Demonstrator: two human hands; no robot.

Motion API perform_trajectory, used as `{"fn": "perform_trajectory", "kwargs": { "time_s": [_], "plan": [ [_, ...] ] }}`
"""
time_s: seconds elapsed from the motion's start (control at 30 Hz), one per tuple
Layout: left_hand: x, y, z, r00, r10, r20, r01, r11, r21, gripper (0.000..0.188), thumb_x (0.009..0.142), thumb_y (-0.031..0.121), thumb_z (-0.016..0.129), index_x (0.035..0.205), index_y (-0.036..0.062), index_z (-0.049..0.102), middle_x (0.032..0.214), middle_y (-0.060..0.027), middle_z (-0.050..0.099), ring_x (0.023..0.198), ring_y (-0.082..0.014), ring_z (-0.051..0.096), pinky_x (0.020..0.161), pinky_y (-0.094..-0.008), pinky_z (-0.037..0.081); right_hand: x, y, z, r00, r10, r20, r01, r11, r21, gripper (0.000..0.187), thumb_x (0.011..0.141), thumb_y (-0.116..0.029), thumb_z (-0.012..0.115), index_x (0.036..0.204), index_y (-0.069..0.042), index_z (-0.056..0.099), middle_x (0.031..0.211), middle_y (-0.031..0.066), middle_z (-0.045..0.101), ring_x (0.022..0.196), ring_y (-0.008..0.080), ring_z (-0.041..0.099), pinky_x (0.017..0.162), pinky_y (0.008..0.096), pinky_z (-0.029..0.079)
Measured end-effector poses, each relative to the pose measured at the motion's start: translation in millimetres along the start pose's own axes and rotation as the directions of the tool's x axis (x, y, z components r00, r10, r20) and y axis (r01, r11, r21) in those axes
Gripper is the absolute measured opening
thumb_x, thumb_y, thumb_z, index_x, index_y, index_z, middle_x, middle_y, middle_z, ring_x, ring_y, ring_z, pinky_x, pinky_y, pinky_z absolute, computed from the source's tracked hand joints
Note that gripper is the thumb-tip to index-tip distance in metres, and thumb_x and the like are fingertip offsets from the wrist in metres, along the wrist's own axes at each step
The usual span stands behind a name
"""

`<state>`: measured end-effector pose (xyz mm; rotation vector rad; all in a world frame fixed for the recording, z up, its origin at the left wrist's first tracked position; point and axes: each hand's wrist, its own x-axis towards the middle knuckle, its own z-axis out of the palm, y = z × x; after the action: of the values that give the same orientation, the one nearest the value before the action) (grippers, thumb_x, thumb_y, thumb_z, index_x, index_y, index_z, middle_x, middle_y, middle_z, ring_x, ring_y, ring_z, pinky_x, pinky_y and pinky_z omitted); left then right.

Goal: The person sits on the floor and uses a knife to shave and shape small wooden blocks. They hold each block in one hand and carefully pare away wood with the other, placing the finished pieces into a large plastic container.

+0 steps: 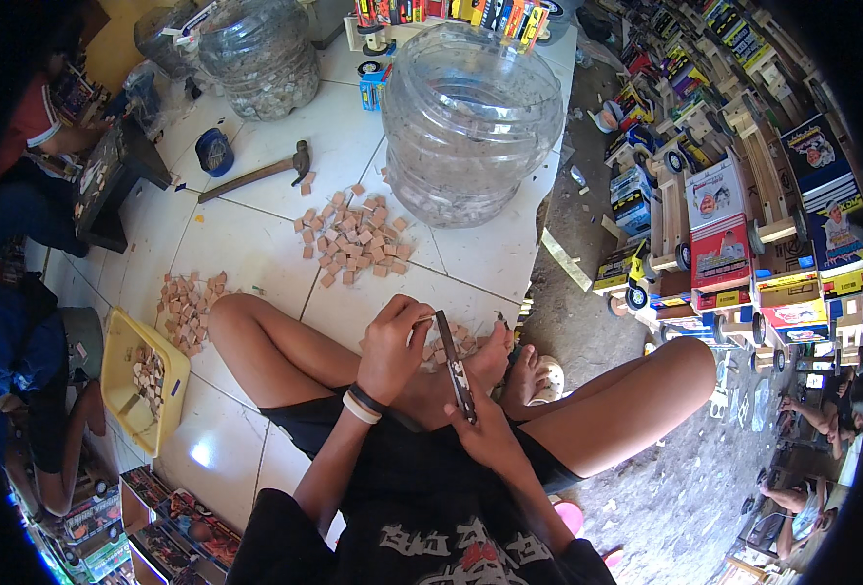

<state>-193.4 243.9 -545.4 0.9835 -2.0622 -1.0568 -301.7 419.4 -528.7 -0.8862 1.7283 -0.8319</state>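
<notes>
My right hand [480, 429] is closed around the lower end of a dark narrow bar [449, 346], which stands slanted over my lap. Pale, shiny patches show along the bar's lower half. Close by its top end, my left hand [392, 336] has thumb and fingertips pinched together; what they hold, if anything, is too small to make out. Under my hands, between my crossed legs, lie some small wooden blocks [441, 349]. A bigger pile of such blocks [353, 234] is spread on the tiles ahead.
Beyond the pile stand a large clear plastic container [470, 136] and a hammer [256, 177] beside a blue cup [214, 152]. At left are more blocks [190, 307] and a yellow basin [163, 419]. Wooden toy trucks [719, 224] crowd the right. Other people sit at the left and far right.
</notes>
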Motion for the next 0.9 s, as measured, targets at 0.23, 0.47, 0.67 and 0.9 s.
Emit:
{"fn": "perform_trajectory", "kwargs": {
  "time_s": [0.23, 0.47, 0.67, 0.9],
  "plan": [
    [0, -16, 6, 0.988, -0.152, -0.024, 0.140, 0.955, -0.262, 0.015, 0.087, -0.003, 0.074, 0.101, 0.0003, 0.074, 0.097, -0.0117, 0.072, 0.081, -0.0258, 0.070, 0.072, -0.0358, 0.055, 3, 5, -5, 0.991, 0.066, 0.116, -0.106, 0.921, 0.374, 0.069, 0.102, -0.014, 0.062, 0.162, -0.007, 0.029, 0.090, 0.0076, 0.056, 0.078, 0.0161, 0.054, 0.075, 0.0334, 0.049],
    [-13, -11, 18, 0.949, -0.098, -0.301, 0.015, 0.964, -0.265, 0.017, 0.086, -0.006, 0.074, 0.101, 0.0000, 0.078, 0.093, -0.0139, 0.073, 0.082, -0.0244, 0.071, 0.074, -0.0317, 0.054, 5, -12, 15, 0.953, -0.242, -0.182, 0.200, 0.955, -0.218, 0.083, 0.091, 0.004, 0.055, 0.165, -0.013, 0.022, 0.119, 0.0344, 0.059, 0.105, 0.0564, 0.061, 0.088, 0.0551, 0.051],
    [-15, -4, 8, 0.948, -0.068, -0.312, 0.034, 0.993, -0.112, 0.015, 0.086, -0.006, 0.072, 0.101, -0.0020, 0.076, 0.093, -0.0147, 0.073, 0.085, -0.0263, 0.072, 0.075, -0.0318, 0.054, 5, -13, 21, 0.976, -0.159, -0.146, 0.115, 0.955, -0.272, 0.087, 0.086, 0.011, 0.051, 0.164, -0.015, 0.026, 0.136, 0.0364, 0.049, 0.111, 0.0532, 0.060, 0.090, 0.0517, 0.052],
    [-15, -3, 2, 0.956, -0.016, -0.292, -0.007, 0.997, -0.076, 0.018, 0.085, -0.009, 0.069, 0.100, -0.0009, 0.076, 0.095, -0.0146, 0.072, 0.084, -0.0291, 0.072, 0.076, -0.0335, 0.055, 3, -10, 24, 0.950, -0.271, -0.154, 0.210, 0.922, -0.325, 0.098, 0.082, 0.011, 0.057, 0.167, -0.018, 0.016, 0.117, 0.0381, 0.056, 0.100, 0.0575, 0.061, 0.084, 0.0590, 0.052]
  ]
}}
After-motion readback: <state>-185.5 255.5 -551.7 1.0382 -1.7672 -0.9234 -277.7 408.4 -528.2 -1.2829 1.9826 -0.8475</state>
